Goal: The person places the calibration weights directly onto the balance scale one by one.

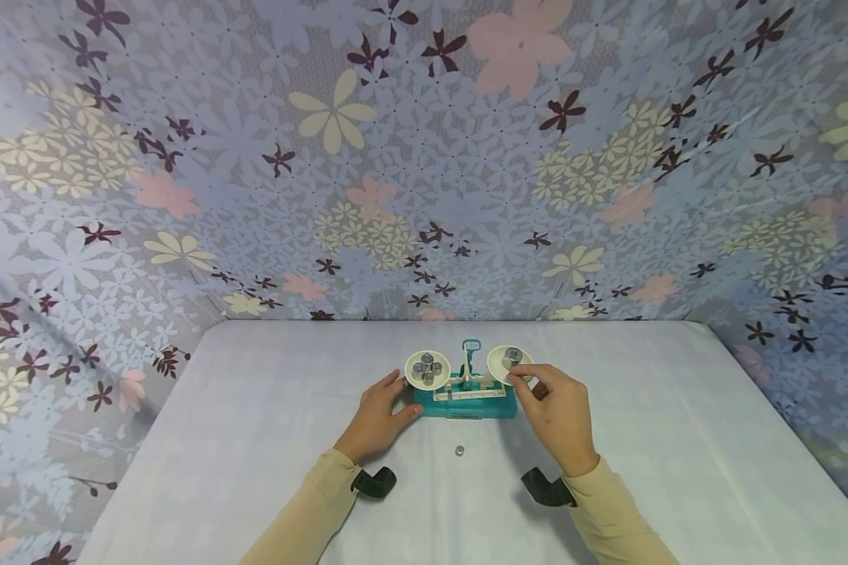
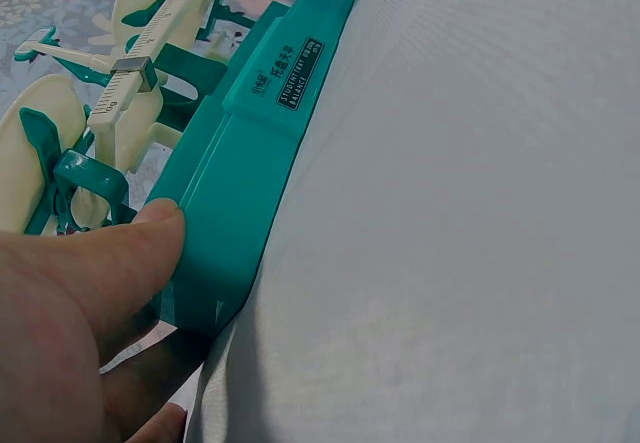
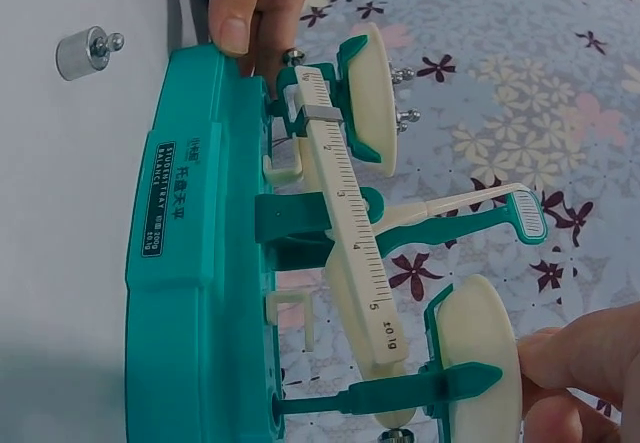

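Note:
A teal tray balance (image 1: 466,406), with a cream beam and two cream pans, stands on the table. My left hand (image 1: 378,420) holds the left end of its base, thumb on the front edge. Several metal weights (image 1: 427,369) stand in the left pan (image 1: 411,380). Over the right pan (image 1: 493,375), my right hand (image 1: 557,412) pinches at a metal weight with thumb and forefinger; the fingers partly hide it. Other metal (image 1: 513,355) shows in that pan. In the right wrist view, these fingers (image 3: 580,358) are just above the pan's rim.
A single small metal weight (image 1: 459,450) stands on the pale table cloth (image 1: 254,439) in front of the balance. A flowered cloth (image 1: 424,196) hangs behind the table. A grey slider (image 3: 323,113) sits near one end of the scaled beam.

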